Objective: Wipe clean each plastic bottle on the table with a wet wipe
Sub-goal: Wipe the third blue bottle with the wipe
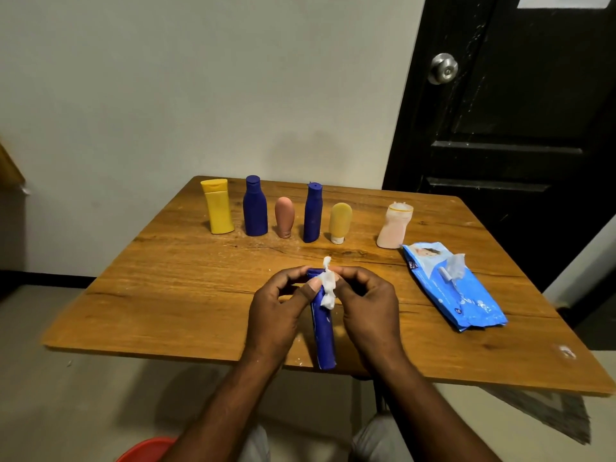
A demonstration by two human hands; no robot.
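A wooden table [173, 295] is standing against a pale wall [166, 95], with a black door [516, 111] and its silver knob [443, 69] rising to the right. Along the far side, six plastic bottles are standing in a row. From left to right they are a yellow bottle [218, 208], a wide dark blue bottle [255, 208], a pinkish-brown tube [284, 217] on its cap, a tall blue bottle [312, 215], a mustard tube [340, 223] on its white cap, and a pale pink bottle [394, 226] set a little apart.

A blue pack of wipes [466, 295] is lying just in front of the pink bottle, with a sheet poking up from its opening.

Near the front edge, the left hand [276, 315] is gripping a slim blue bottle [324, 335], thumb pressing on its upper part and fingers curling behind. The bottle is pointing cap-end away, its base hanging over the table's near edge.

The right hand [366, 305] is pinching a crumpled white wet wipe [328, 288] against the bottle's top end.

Something red and rounded [146, 450] is showing at the bottom edge of the view.
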